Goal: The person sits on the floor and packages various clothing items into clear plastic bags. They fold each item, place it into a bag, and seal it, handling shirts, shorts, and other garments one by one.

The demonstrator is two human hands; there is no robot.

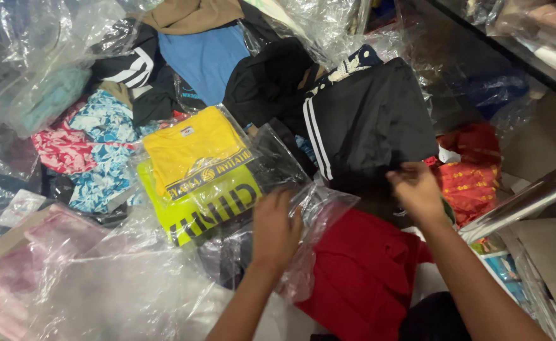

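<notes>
Head view: left hand (275,228) on clear bag (316,237).

Two hands: left hand (275,228) at lower centre, right hand (417,189) right of centre. One yellow shirt (189,146) at centre, one red shirt (360,271) at bottom, one blue shirt (207,58) at top, one black striped garment (366,120) upper right.

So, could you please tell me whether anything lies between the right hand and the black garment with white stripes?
Nothing visible does: the right hand is already at the lower edge of the black garment, with its fingers curled against the cloth.
</notes>
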